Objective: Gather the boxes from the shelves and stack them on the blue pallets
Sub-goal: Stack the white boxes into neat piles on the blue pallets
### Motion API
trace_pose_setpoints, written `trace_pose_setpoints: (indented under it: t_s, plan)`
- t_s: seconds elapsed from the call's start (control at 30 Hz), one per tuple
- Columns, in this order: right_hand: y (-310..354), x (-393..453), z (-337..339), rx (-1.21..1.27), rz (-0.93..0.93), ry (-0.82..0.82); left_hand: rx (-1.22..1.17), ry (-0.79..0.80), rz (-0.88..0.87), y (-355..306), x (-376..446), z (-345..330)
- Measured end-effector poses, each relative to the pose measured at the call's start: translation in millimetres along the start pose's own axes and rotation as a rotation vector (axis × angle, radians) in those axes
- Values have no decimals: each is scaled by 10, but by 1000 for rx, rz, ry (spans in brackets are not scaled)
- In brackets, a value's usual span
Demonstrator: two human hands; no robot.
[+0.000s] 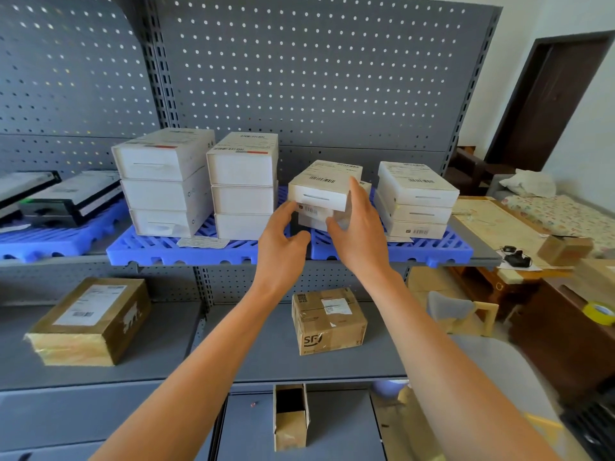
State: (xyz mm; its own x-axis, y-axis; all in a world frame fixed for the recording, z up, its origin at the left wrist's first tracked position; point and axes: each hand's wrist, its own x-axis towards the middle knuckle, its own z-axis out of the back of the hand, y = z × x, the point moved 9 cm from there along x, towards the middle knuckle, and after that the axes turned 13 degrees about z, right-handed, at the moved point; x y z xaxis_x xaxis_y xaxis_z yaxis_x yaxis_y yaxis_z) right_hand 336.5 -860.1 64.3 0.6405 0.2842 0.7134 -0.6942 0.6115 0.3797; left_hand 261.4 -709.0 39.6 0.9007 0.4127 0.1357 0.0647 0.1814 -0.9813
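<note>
White boxes point(319, 189) in a short stack at the middle of the upper shelf, on the blue pallets point(186, 251), top box bearing a barcode label and sitting slightly askew over the smaller one beneath. Left hand point(283, 234) at the stack's lower left corner, fingers loosely curled, thumb spread, fingertips touching the front edge; a true grip not clear. Right hand point(357, 227) against the right side of the same stack, fingers straight and raised along the top box's side, thumb reaching across the lower box's front. Left of this stack, two taller stacks of three white boxes: one point(166, 183) near the pallet's left end, another point(244, 186) just beside it. To the right, a further three-box stack point(417, 199) on the neighbouring pallet point(432, 249). A loose paper slip point(199, 242) flat on the pallet in front of the tall stacks. Far left, on a separate blue pallet point(40, 241), flat black-and-white cartons point(66, 197) lying tilted. Behind everything, grey pegboard backing point(316, 78). On the lower shelf point(253, 354), a brown taped carton with a shipping label point(91, 319) at left and a smaller cardboard box marked SF point(327, 321) near the centre. Below that, a narrow open cardboard box point(290, 415) standing upright. At right, a worktop point(492, 224) with a small brown box point(564, 249) and dark small items too blurred to name.
</note>
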Motion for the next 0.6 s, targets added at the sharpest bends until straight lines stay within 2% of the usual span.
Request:
trace_pose_setpoints:
  t_s: [0.13, 0.47, 0.6]
  plan:
    - [-48, -2, 61, 13, 6, -7, -23, 12, 49, -49, -11, -42]
    - [-100, -18, 116, -47, 3, 21, 237, 95, -31, -78, 157, -271]
    - [-119, -16, 69, -66, 15, 55, 242, 108, 5, -135, 194, -276]
